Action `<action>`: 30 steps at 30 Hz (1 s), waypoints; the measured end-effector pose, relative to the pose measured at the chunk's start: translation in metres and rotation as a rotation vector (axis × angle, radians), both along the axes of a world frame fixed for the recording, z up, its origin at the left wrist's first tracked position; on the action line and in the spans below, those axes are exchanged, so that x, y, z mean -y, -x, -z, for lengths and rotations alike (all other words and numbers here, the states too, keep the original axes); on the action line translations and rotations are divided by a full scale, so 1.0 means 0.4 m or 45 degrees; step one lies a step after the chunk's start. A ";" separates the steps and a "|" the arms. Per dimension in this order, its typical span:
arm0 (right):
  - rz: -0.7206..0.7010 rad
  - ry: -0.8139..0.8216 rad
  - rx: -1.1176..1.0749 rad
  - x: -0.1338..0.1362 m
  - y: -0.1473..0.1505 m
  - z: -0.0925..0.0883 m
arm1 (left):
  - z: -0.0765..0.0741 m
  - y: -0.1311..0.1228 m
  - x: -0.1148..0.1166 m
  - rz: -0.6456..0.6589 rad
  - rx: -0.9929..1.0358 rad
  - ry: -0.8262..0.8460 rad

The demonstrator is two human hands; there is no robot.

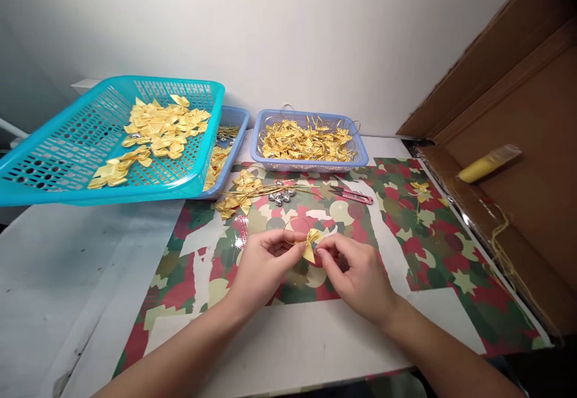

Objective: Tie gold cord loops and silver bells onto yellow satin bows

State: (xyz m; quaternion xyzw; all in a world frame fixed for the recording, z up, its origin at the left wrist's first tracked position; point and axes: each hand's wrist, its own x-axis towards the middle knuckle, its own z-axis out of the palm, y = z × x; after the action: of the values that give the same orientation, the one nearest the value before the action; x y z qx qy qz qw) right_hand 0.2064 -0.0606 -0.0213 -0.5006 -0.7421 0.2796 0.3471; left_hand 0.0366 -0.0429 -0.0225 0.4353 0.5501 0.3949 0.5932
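A yellow ribbon bow (pixel 311 244) with a loop of gold cord is held just over the patterned sheet. My left hand (pixel 273 257) pinches the bow near its middle from the left. From the right, my right hand (pixel 354 266) is closed at the bow's edge, thumb against forefinger; whether it grips the ribbon or the cord I cannot make out. Beyond my hands lie several small silver bells (pixel 280 197), some gold cords (pixel 270 189) and a pile of yellow bows (pixel 243 190). Pink thread snips (pixel 352 195) rest to the right of the bells.
A turquoise basket (pixel 198 181) of bows sits at the left, overlapping a blue basket (pixel 241 130). Another blue basket (pixel 311 167) holds corded bows by the wall. A cardboard box (pixel 518 103) stands at the right, near a yellow tube (pixel 482 166) and loose thread (pixel 500 232).
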 end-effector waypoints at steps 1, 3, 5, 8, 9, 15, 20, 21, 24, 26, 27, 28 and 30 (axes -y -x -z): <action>0.015 -0.005 0.004 0.000 0.000 0.004 | -0.001 0.000 0.001 0.001 0.005 0.008; 0.035 -0.015 0.007 0.001 -0.001 0.007 | -0.002 0.000 0.001 0.004 0.016 0.025; 0.031 -0.020 0.002 0.002 -0.002 0.005 | -0.003 -0.001 0.001 0.003 0.024 0.037; 0.012 -0.012 0.004 0.003 -0.004 0.003 | -0.004 -0.002 0.001 -0.009 0.031 0.057; 0.014 -0.009 0.007 0.003 -0.004 0.003 | -0.005 -0.003 0.001 -0.011 0.034 0.062; 0.017 -0.003 0.007 0.004 -0.004 0.004 | -0.004 -0.003 0.004 -0.004 0.045 0.048; 0.012 -0.023 0.008 0.002 -0.003 0.003 | -0.003 -0.003 0.002 -0.007 0.045 0.051; 0.012 -0.028 0.008 0.002 -0.003 0.003 | -0.003 -0.003 0.003 -0.005 0.046 0.048; 0.014 -0.035 0.007 0.002 -0.003 0.003 | -0.004 -0.002 0.006 -0.006 0.041 0.042; 0.013 -0.036 0.007 0.002 -0.004 0.003 | -0.005 -0.003 0.007 -0.013 0.033 0.042; 0.014 -0.034 0.006 0.002 -0.004 0.003 | -0.004 -0.003 0.007 -0.014 0.030 0.043; 0.012 -0.032 0.005 0.003 -0.004 0.003 | -0.004 -0.004 0.007 -0.013 0.029 0.042; 0.010 -0.029 0.003 0.002 -0.005 0.004 | -0.003 -0.005 0.006 -0.012 0.033 0.041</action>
State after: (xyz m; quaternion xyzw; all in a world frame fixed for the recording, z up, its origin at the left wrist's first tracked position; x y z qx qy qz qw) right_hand 0.2084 -0.0615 -0.0229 -0.4996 -0.7438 0.2691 0.3531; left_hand 0.0386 -0.0454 -0.0213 0.4180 0.5509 0.3945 0.6051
